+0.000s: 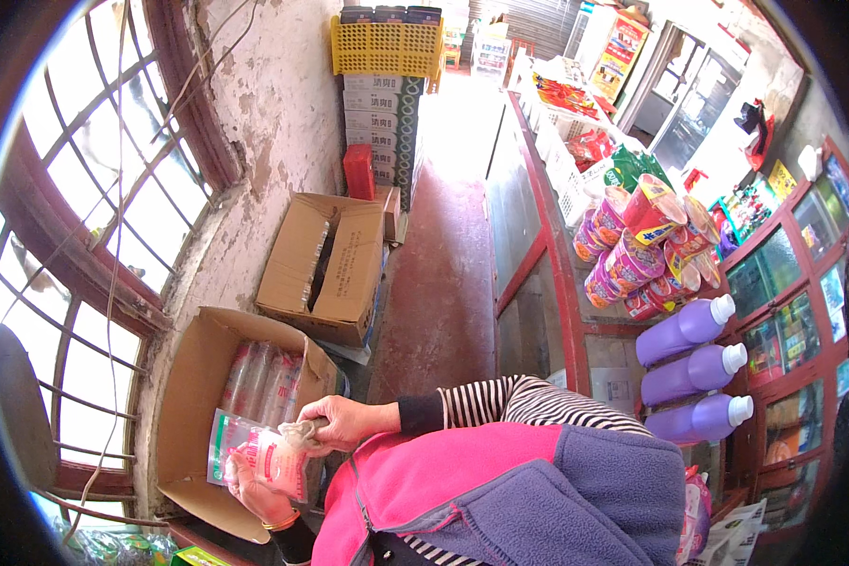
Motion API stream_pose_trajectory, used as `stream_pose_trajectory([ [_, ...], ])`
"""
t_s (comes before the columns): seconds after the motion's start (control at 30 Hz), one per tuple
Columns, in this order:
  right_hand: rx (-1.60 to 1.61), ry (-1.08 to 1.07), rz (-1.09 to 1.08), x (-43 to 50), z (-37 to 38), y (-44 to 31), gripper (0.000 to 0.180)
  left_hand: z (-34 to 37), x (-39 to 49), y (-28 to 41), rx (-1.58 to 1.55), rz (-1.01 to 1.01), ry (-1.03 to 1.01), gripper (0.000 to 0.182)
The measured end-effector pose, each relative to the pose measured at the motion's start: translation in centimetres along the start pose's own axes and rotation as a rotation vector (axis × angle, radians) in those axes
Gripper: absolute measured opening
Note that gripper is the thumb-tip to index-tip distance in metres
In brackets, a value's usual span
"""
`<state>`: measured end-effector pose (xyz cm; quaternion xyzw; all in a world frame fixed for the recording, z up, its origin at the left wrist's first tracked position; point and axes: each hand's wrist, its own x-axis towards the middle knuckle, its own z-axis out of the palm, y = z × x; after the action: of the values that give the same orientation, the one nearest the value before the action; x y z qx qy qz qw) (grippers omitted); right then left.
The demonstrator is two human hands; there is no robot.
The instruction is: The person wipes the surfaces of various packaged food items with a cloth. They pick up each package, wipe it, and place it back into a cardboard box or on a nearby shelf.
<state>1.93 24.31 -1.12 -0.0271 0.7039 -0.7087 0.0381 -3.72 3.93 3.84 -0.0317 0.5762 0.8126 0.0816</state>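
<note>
My left hand (258, 488), with a bracelet at the wrist, grips a clear plastic packet (272, 463) with red printing and a green strip at one end. Its pale contents cannot be made out. In my right hand (350, 421) is a crumpled greyish cloth (303, 434), pressed against the packet's upper edge. Both hands are above the near side of an open cardboard box (191, 396). Inside that box lie several clear plastic sleeves (262, 378) with red print, which look like stacked disposable cups.
Beyond stands another cardboard box (354, 272) with its flaps partly raised. Stacked cartons (371, 120) carry a yellow plastic crate (389, 46). A red-framed glass counter (545, 212) bears instant noodle tubs (630, 262) and three purple bottles (686, 375). Barred windows (92, 212) line the left wall.
</note>
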Motion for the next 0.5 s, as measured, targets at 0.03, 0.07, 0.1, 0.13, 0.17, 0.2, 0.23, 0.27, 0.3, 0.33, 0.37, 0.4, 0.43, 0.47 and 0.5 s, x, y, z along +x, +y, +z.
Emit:
stream_pose_trajectory([
  [0.03, 0.017, 0.01, -0.075, 0.0, 0.0, 0.4, 0.018, -0.2, 0.1, 0.0, -0.007, 0.037, -0.025, 0.032],
  [0.07, 0.018, 0.029, -0.003, 0.0, 0.0, 0.8, 0.019, -0.4, 0.3, 0.0, -0.004, 0.052, 0.002, 0.033],
  [0.1, 0.039, 0.038, 0.035, 0.1, -0.2, 1.2, 0.02, -0.5, 0.5, 0.0, -0.001, 0.069, 0.026, 0.034],
  [0.13, 0.092, 0.04, 0.026, 0.3, -0.2, 1.5, 0.021, -0.6, 0.7, 0.0, -0.017, 0.087, 0.052, 0.035],
  [0.17, 0.227, 0.065, 0.061, 0.5, -0.3, 1.7, 0.021, -0.6, 0.8, 0.1, -0.033, 0.105, 0.079, 0.037],
  [0.2, 0.395, 0.082, 0.05, 0.8, -0.2, 1.8, 0.02, -0.4, 0.9, 0.0, -0.058, 0.144, 0.073, 0.038],
  [0.23, 0.541, 0.102, 0.122, 1.1, -0.1, 1.8, 0.02, -0.2, 1.0, -0.2, -0.076, 0.137, 0.061, 0.04],
  [0.27, 0.826, 0.098, 0.183, 1.4, 0.2, 1.8, 0.023, 0.2, 0.9, -0.4, -0.103, 0.153, 0.016, 0.041],
  [0.3, 0.929, 0.047, 0.145, 1.6, 0.6, 1.6, 0.023, 0.6, 0.9, -0.7, -0.143, 0.194, -0.045, 0.042],
  [0.33, 1.017, 0.021, 0.169, 1.8, 1.1, 1.4, 0.024, 1.2, 0.8, -1.1, 0.112, 0.298, -0.017, 0.048],
  [0.37, 1.114, -0.002, 0.132, 1.8, 1.6, 1.2, 0.024, 1.9, 0.6, -1.7, 0.074, 0.25, -0.043, 0.048],
  [0.4, 1.095, 0.001, 0.184, 1.7, 2.1, 1.0, 0.027, 2.5, 0.1, -2.3, 0.007, 0.19, -0.055, 0.048],
  [0.43, 1.092, 0.043, 0.193, 1.4, 2.7, 0.8, 0.028, 2.9, -0.3, -2.9, -0.059, 0.1, -0.057, 0.048],
  [0.47, 0.928, 0.088, 0.216, 1.2, 2.8, 0.5, 0.029, 3.1, -0.8, -3.2, -0.242, 0.027, -0.193, 0.045],
  [0.5, 0.763, 0.102, 0.275, 0.9, 2.8, 0.3, 0.03, 3.2, -1.0, -3.3, -0.303, -0.016, -0.267, 0.045],
])
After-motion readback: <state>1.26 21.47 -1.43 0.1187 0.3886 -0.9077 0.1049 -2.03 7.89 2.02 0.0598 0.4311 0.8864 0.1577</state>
